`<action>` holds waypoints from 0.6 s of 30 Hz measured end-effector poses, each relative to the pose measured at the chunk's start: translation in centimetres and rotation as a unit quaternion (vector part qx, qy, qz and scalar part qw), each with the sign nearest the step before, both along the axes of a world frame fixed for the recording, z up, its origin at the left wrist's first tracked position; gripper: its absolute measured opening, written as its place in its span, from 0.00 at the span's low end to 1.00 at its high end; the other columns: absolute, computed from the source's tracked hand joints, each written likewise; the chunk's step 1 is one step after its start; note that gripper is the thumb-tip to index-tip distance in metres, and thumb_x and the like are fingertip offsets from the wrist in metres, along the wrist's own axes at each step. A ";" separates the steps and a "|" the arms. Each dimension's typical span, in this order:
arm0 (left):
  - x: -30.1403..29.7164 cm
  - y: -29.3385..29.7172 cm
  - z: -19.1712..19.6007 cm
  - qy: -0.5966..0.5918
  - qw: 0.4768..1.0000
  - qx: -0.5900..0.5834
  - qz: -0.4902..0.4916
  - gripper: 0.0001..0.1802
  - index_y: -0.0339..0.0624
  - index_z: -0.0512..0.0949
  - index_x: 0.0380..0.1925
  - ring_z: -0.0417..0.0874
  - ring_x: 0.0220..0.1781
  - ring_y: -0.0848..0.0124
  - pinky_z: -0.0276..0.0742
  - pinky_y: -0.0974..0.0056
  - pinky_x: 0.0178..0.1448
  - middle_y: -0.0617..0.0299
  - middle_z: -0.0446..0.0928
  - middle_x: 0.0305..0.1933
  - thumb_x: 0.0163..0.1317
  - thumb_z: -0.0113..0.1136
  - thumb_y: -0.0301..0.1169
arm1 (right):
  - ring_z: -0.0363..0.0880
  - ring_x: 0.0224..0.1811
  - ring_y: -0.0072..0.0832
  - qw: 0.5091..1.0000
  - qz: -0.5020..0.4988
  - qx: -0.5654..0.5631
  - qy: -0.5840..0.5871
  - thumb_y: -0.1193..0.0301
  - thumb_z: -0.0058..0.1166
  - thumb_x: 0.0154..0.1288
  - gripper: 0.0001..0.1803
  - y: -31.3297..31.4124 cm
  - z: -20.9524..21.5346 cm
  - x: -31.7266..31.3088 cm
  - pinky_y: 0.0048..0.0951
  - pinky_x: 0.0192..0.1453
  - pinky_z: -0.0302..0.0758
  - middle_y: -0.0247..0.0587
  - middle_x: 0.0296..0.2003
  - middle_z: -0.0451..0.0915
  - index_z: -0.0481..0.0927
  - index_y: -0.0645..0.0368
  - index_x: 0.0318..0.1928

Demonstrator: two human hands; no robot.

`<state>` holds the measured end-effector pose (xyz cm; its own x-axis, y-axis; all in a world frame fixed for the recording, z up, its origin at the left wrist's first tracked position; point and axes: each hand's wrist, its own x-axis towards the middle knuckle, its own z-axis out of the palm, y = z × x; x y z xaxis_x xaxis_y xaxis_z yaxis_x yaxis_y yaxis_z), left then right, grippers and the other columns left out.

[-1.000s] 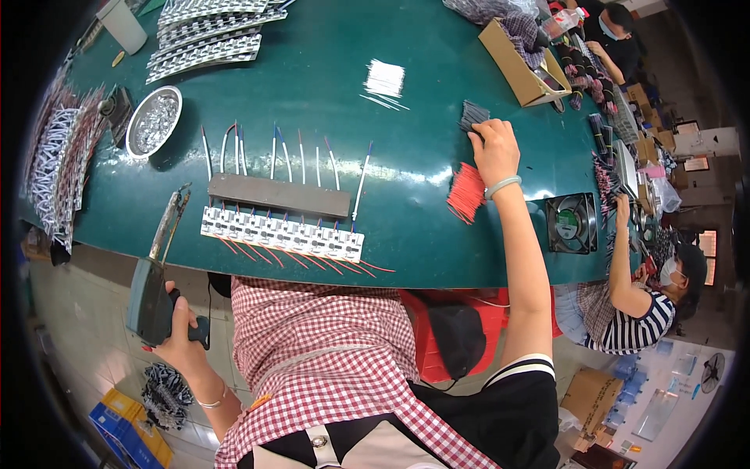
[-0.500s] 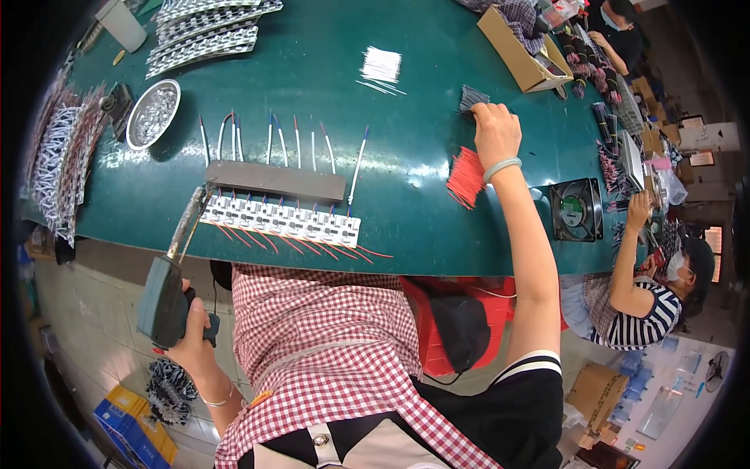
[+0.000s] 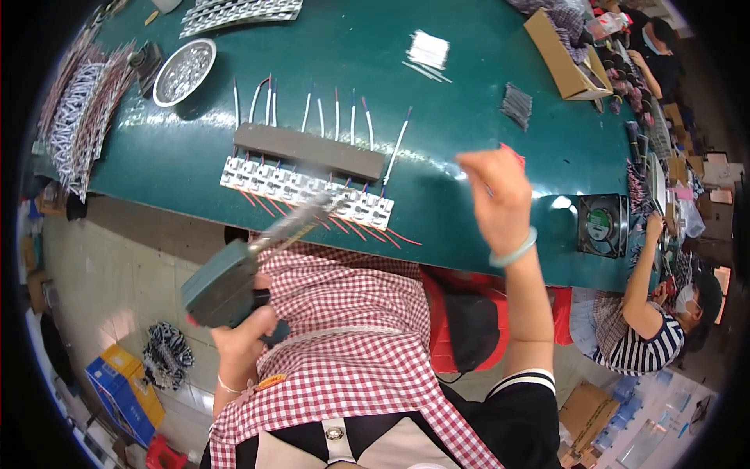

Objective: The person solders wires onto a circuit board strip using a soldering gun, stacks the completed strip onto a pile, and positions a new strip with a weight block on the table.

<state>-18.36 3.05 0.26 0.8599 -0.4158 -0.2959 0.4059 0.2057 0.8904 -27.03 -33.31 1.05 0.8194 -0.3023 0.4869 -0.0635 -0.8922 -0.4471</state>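
Note:
My left hand [image 3: 244, 344] grips a grey-green soldering gun [image 3: 226, 285] below the table's near edge; its long metal tip points up at a white row of small modules [image 3: 305, 187]. A dark grey bar [image 3: 308, 152] lies across that row, with several coloured wire ends sticking out beyond it. My right hand [image 3: 496, 195] is raised over the green table [image 3: 437, 195], blurred, fingers curled. Whether it pinches something thin I cannot tell. A red piece [image 3: 512, 150] peeks out behind it. A bundle of dark wires [image 3: 516, 102] lies further back.
A metal bowl [image 3: 183, 72] and stacks of module strips [image 3: 74, 117] sit at the left. A white bundle [image 3: 428, 48] and a cardboard box [image 3: 558, 55] lie at the back. A small fan [image 3: 601, 223] stands near a person in a striped shirt [image 3: 648, 336].
My right hand has left the dark wire bundle and come back toward me, lifted. My left hand has raised the soldering gun from beside my hip, tip now at the module row.

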 end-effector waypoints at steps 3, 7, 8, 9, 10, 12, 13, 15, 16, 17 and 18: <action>-0.8 -0.4 -0.5 0.064 0.997 -0.033 -0.025 0.29 0.31 0.75 0.55 0.77 0.30 0.73 0.72 0.69 0.26 0.51 0.79 0.50 0.50 0.66 0.12 | 0.80 0.36 0.40 0.996 0.046 0.077 -0.007 0.84 0.63 0.55 0.11 4.3 -1.9 -0.6 0.36 0.40 0.77 0.43 0.34 0.83 0.84 0.61 0.39; -1.5 0.3 -1.0 0.017 0.994 0.068 -0.077 0.26 0.33 0.77 0.54 0.83 0.36 0.69 0.79 0.66 0.40 0.55 0.82 0.50 0.53 0.72 0.18 | 0.80 0.34 0.36 0.996 0.015 0.080 -0.026 0.85 0.65 0.51 0.15 7.9 -4.2 -2.1 0.32 0.36 0.77 0.40 0.34 0.82 0.85 0.61 0.41; -1.7 0.6 -1.1 -0.024 0.989 0.114 -0.093 0.25 0.34 0.79 0.53 0.85 0.39 0.68 0.80 0.65 0.45 0.57 0.83 0.49 0.54 0.72 0.20 | 0.80 0.34 0.35 0.997 0.006 0.072 -0.035 0.86 0.66 0.50 0.16 8.4 -4.7 -2.3 0.32 0.35 0.77 0.40 0.34 0.82 0.85 0.61 0.41; -1.9 -0.2 -0.2 -0.079 0.980 0.161 -0.090 0.19 0.35 0.82 0.48 0.87 0.41 0.67 0.79 0.65 0.54 0.59 0.85 0.46 0.55 0.74 0.24 | 0.80 0.34 0.35 0.997 0.007 0.074 -0.033 0.86 0.66 0.50 0.16 8.8 -5.0 -2.4 0.32 0.35 0.77 0.40 0.34 0.82 0.85 0.61 0.41; -2.1 0.1 -0.5 -0.078 0.980 0.163 -0.090 0.19 0.35 0.82 0.48 0.87 0.41 0.67 0.79 0.65 0.54 0.59 0.85 0.46 0.55 0.74 0.24 | 0.79 0.33 0.35 0.998 -0.002 0.056 -0.041 0.86 0.66 0.49 0.16 9.1 -5.3 -2.5 0.31 0.34 0.77 0.39 0.34 0.82 0.85 0.61 0.40; -2.4 0.7 -1.4 -0.178 0.946 0.234 -0.140 0.15 0.35 0.84 0.42 0.87 0.37 0.64 0.79 0.65 0.50 0.55 0.86 0.44 0.54 0.74 0.26 | 0.79 0.33 0.35 0.998 -0.012 0.038 -0.047 0.86 0.67 0.48 0.17 9.4 -5.6 -2.6 0.31 0.34 0.77 0.39 0.34 0.82 0.85 0.61 0.40; -2.2 0.6 -1.9 -0.233 0.926 0.258 -0.149 0.13 0.34 0.85 0.38 0.87 0.35 0.62 0.80 0.65 0.45 0.52 0.85 0.41 0.52 0.74 0.26 | 0.79 0.33 0.35 0.998 -0.008 0.026 -0.052 0.86 0.67 0.47 0.17 9.4 -5.7 -2.5 0.31 0.34 0.77 0.39 0.34 0.82 0.85 0.61 0.40; -1.9 -0.1 -1.4 -0.252 0.920 0.249 -0.167 0.13 0.33 0.84 0.38 0.87 0.35 0.62 0.80 0.65 0.43 0.52 0.84 0.39 0.51 0.73 0.24 | 0.79 0.33 0.35 0.998 -0.003 0.015 -0.056 0.85 0.67 0.46 0.17 9.6 -5.9 -2.6 0.30 0.34 0.77 0.39 0.35 0.82 0.85 0.61 0.40; -1.6 -0.7 -1.0 -0.273 0.914 0.237 -0.185 0.13 0.32 0.84 0.38 0.87 0.34 0.62 0.81 0.64 0.40 0.52 0.84 0.38 0.51 0.72 0.23 | 0.79 0.33 0.35 0.998 0.002 0.011 -0.059 0.85 0.67 0.46 0.17 9.7 -5.9 -2.6 0.31 0.34 0.77 0.40 0.35 0.82 0.85 0.61 0.40; -0.9 -1.4 -0.7 -0.351 0.886 0.228 -0.198 0.13 0.31 0.83 0.37 0.86 0.33 0.63 0.81 0.65 0.38 0.52 0.83 0.36 0.50 0.71 0.20 | 0.79 0.33 0.35 0.998 0.008 0.007 -0.061 0.85 0.67 0.46 0.17 9.7 -6.0 -2.7 0.31 0.34 0.77 0.40 0.35 0.82 0.85 0.62 0.40; -0.9 -1.6 -0.5 -0.350 0.886 0.229 -0.199 0.13 0.31 0.83 0.37 0.86 0.33 0.63 0.81 0.65 0.38 0.52 0.83 0.36 0.50 0.71 0.20 | 0.79 0.33 0.35 0.998 0.007 0.009 -0.060 0.85 0.67 0.46 0.17 9.8 -6.0 -2.7 0.31 0.34 0.77 0.40 0.35 0.82 0.85 0.62 0.40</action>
<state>-19.27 1.45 -0.26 0.7118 -0.7014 0.0364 -0.3198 -0.2775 0.9059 -29.75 -23.54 -4.97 0.7593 -0.3001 0.5774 0.0046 -0.8848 -0.4659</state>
